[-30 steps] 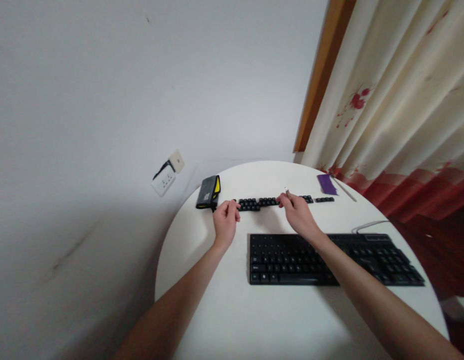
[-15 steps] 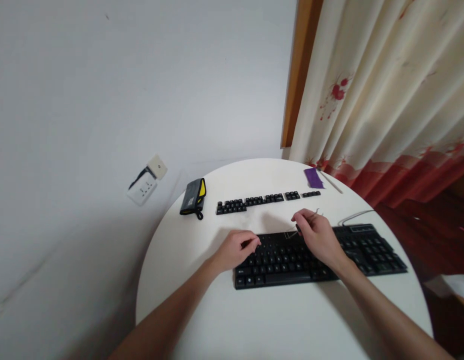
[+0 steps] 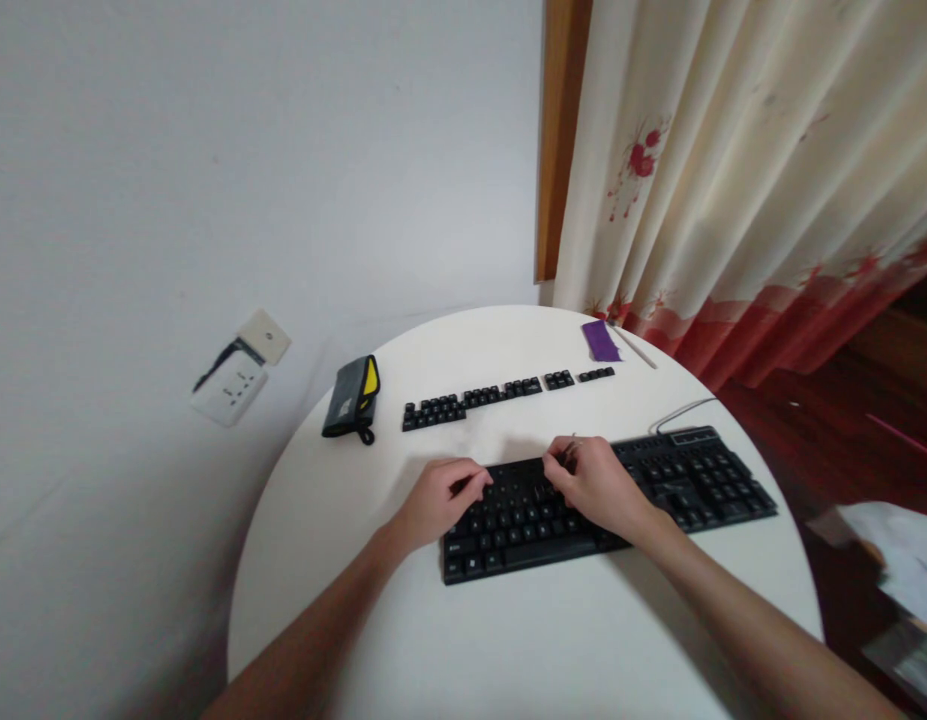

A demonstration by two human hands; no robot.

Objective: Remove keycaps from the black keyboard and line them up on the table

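Note:
A black computer keyboard [image 3: 542, 553] lies on the white round table [image 3: 403, 640], with several keys gone from its upper left rows. My left hand [image 3: 442, 498] is closed at the keyboard's upper left corner, its curled fingers and thumb touching that end. Over the upper middle of the keyboard, my right hand [image 3: 596, 482] pinches a thin wire keycap puller [image 3: 572, 441]; only a bit of its wire shows above the fingers. The tool's lower end is hidden by the hand. Behind the keyboard, loose black keycaps [image 3: 502, 396] stand in rows.
A grey and yellow pouch [image 3: 350, 398] lies at the table's left. Toward the back right are a purple cloth [image 3: 601, 341] and a thin pale stick [image 3: 637, 348]. The keyboard cable [image 3: 684, 408] runs off the right edge. Wall and curtain [image 3: 673, 200] border the table.
The view has turned right, shifting the scene left. My right hand has come down closer to the keys, and the puller's wire loop below its fingers is now hidden. My left hand stays at the corner.

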